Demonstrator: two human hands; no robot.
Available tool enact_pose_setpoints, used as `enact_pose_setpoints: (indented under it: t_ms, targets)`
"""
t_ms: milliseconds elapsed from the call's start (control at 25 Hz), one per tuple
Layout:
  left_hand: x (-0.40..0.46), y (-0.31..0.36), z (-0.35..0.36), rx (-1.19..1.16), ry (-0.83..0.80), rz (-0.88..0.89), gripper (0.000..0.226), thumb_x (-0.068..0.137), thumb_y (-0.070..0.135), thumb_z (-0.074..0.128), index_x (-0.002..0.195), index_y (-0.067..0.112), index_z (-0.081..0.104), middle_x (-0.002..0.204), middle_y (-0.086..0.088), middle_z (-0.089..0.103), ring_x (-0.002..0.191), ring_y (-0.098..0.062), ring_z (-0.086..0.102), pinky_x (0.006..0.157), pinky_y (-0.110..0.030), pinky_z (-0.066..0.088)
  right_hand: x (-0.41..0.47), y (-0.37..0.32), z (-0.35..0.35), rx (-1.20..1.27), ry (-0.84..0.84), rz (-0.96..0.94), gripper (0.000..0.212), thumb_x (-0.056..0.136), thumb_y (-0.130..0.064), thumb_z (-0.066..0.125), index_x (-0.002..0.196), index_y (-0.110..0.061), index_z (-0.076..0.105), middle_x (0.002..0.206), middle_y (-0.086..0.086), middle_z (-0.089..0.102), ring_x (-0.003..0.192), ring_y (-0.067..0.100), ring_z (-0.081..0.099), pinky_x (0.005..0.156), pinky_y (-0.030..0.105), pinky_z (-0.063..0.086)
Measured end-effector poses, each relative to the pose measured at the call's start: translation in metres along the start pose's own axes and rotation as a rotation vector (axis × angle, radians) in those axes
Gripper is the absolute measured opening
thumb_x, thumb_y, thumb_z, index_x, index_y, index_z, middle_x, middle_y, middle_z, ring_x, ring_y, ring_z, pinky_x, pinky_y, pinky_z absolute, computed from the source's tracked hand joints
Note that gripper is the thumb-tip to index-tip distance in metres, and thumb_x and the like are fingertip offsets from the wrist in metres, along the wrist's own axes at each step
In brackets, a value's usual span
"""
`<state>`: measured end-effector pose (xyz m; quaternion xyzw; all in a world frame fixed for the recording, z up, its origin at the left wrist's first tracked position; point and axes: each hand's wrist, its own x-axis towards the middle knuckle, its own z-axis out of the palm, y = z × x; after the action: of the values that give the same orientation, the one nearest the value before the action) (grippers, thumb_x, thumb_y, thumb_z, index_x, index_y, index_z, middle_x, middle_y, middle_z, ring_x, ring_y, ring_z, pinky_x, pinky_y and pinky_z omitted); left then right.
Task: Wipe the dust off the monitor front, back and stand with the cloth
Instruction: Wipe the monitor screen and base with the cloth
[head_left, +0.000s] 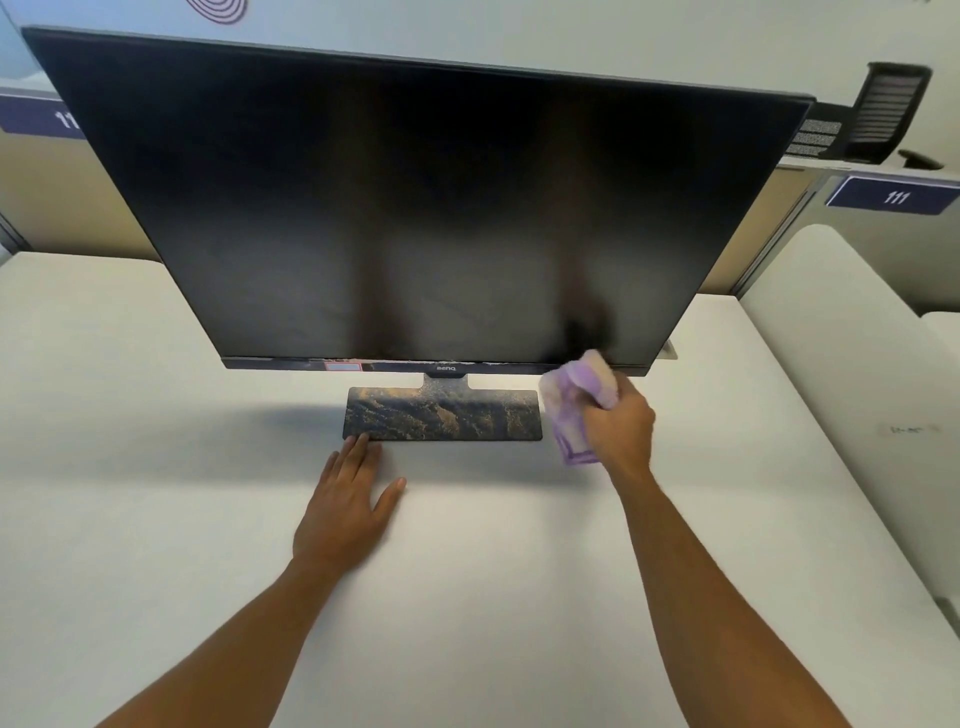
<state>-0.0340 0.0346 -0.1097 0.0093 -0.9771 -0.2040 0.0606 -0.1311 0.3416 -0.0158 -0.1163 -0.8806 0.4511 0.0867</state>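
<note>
The monitor (415, 208) stands on a white desk (156, 415), its dark screen switched off and tipped towards the person. The right hand (618, 426) is curled round a purple and white cloth (582, 395), gripping it at the screen's lower right corner; the cloth looks blurred, and I cannot tell for sure whether it touches the bottom bezel or sits just in front of it. The loose end of the cloth hangs below the fist, just right of the stand (441, 415), whose flat base is mottled with pale dust. The left hand (348, 504) lies flat on the desk with fingers straight, fingertips touching the base's front left edge. Behind the desk a partition carries a blue number plate (893, 196).
</note>
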Motion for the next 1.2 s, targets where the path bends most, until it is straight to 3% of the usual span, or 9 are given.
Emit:
enact_pose_setpoints:
  t_ms: [120, 280, 360, 520, 640, 800, 920, 1080, 1200]
  targets:
    - [0.0, 0.0, 0.0, 0.0, -0.002, -0.001, 0.082, 0.088, 0.064, 0.02, 0.147, 0.008, 0.039, 0.158, -0.006, 0.028, 0.148, -0.017, 0.015, 0.121, -0.029, 0.005, -0.005, -0.002, -0.001, 0.094, -0.16, -0.014, 0.028, 0.089, -0.038, 0.067, 0.114, -0.027, 0.062, 0.102, -0.007, 0.064, 0.092, 0.018, 0.063, 0.074, 0.022, 0.047]
    - [0.001, -0.001, 0.001, 0.014, -0.004, -0.007, 0.082, 0.089, 0.064, 0.019, 0.147, 0.009, 0.038, 0.158, -0.006, 0.028, 0.149, -0.017, 0.014, 0.121, -0.029, 0.004, -0.003, 0.01, -0.019, 0.229, 0.325, 0.156, 0.035, 0.087, -0.034, 0.07, 0.116, -0.023, 0.055, 0.105, -0.004, 0.06, 0.096, 0.024, 0.064, 0.08, 0.03, 0.053]
    - [0.001, -0.002, 0.002, 0.02, -0.005, -0.007, 0.082, 0.089, 0.064, 0.02, 0.147, 0.008, 0.039, 0.158, -0.007, 0.029, 0.148, -0.018, 0.016, 0.121, -0.03, 0.006, -0.001, 0.012, -0.02, 0.213, 0.394, 0.229, 0.043, 0.087, -0.038, 0.07, 0.122, -0.019, 0.055, 0.108, -0.001, 0.061, 0.098, 0.024, 0.064, 0.086, 0.035, 0.056]
    - [0.001, -0.003, 0.003, 0.026, -0.01, -0.004, 0.082, 0.089, 0.065, 0.018, 0.148, 0.01, 0.037, 0.158, -0.005, 0.028, 0.149, -0.016, 0.014, 0.121, -0.03, 0.005, -0.005, -0.009, 0.004, 0.102, 0.173, 0.11, 0.025, 0.092, -0.028, 0.061, 0.114, -0.016, 0.063, 0.105, 0.006, 0.068, 0.096, 0.026, 0.064, 0.085, 0.033, 0.052]
    - [0.0, -0.003, 0.003, 0.014, -0.009, -0.013, 0.081, 0.089, 0.065, 0.019, 0.149, 0.011, 0.036, 0.159, -0.003, 0.027, 0.149, -0.014, 0.012, 0.12, -0.027, 0.003, -0.018, -0.021, 0.022, 0.17, -0.177, -0.022, 0.016, 0.09, -0.029, 0.067, 0.106, -0.029, 0.064, 0.093, -0.012, 0.068, 0.084, 0.01, 0.066, 0.07, 0.019, 0.049]
    - [0.001, -0.003, 0.004, 0.011, -0.005, -0.022, 0.076, 0.092, 0.06, 0.027, 0.149, 0.011, 0.035, 0.159, -0.003, 0.027, 0.149, -0.014, 0.012, 0.121, -0.029, 0.004, -0.02, -0.003, 0.008, 0.283, 0.12, -0.032, 0.013, 0.087, -0.031, 0.069, 0.098, -0.028, 0.063, 0.085, -0.013, 0.065, 0.08, 0.014, 0.063, 0.069, 0.022, 0.05]
    - [0.001, -0.004, 0.005, 0.015, -0.004, -0.011, 0.076, 0.092, 0.061, 0.027, 0.149, 0.01, 0.035, 0.159, -0.004, 0.027, 0.149, -0.015, 0.013, 0.121, -0.031, 0.006, -0.009, 0.017, -0.019, 0.346, 0.278, 0.1, 0.03, 0.087, -0.039, 0.07, 0.111, -0.027, 0.058, 0.099, -0.006, 0.064, 0.09, 0.017, 0.063, 0.077, 0.027, 0.055]
    - [0.001, -0.004, 0.006, 0.025, 0.0, -0.006, 0.075, 0.092, 0.06, 0.027, 0.149, 0.01, 0.035, 0.158, -0.005, 0.028, 0.149, -0.015, 0.013, 0.121, -0.03, 0.005, -0.002, 0.023, -0.026, 0.339, 0.22, 0.221, 0.038, 0.089, -0.032, 0.069, 0.119, -0.028, 0.046, 0.112, -0.003, 0.057, 0.099, 0.021, 0.06, 0.08, 0.029, 0.052]
    - [0.001, -0.004, 0.005, 0.024, 0.01, -0.008, 0.073, 0.093, 0.058, 0.03, 0.148, 0.01, 0.037, 0.158, -0.005, 0.029, 0.148, -0.016, 0.014, 0.12, -0.029, 0.006, -0.004, 0.012, -0.012, 0.291, 0.019, 0.098, 0.032, 0.09, -0.03, 0.067, 0.118, -0.025, 0.052, 0.107, -0.003, 0.061, 0.095, 0.017, 0.062, 0.073, 0.023, 0.05]
